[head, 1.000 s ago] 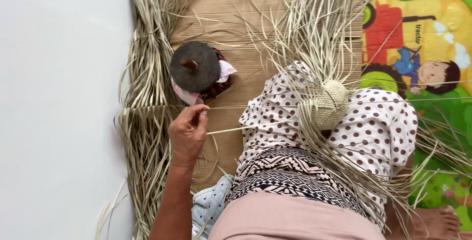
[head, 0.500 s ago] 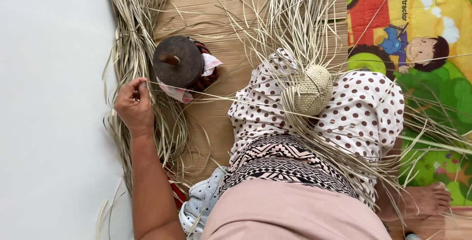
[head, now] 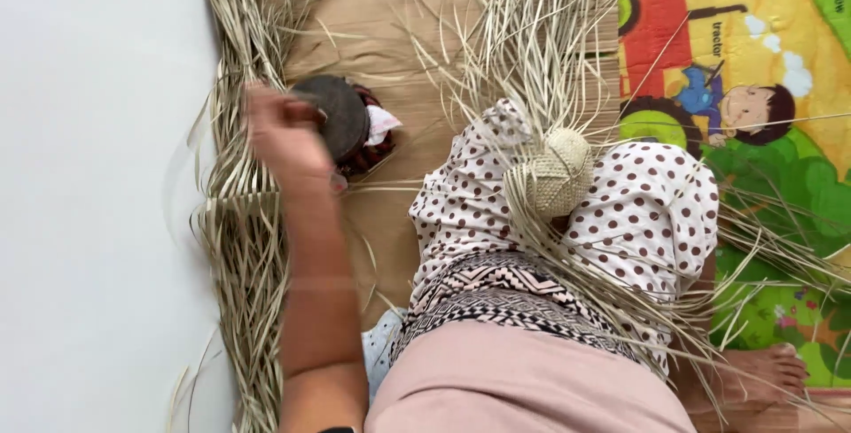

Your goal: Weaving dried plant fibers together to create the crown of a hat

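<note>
The left hand (head: 282,132) is hovering closed in a loose fist, blurred; whether it is gripping a strand cannot be told. Just beside it, to its right, a dark round lidded container (head: 341,118) is sitting on the brown cardboard sheet (head: 390,34). Pale dried palm-leaf strips (head: 239,220) are lying below the hand. A small round woven straw piece (head: 557,171) is resting on the polka-dot cloth (head: 647,211), well apart to the right.

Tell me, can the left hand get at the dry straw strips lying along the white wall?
Probably yes: the left hand hangs right beside the straw strips by the wall, and nothing lies between them. The hand is blurred, so its grip is unclear.
</note>
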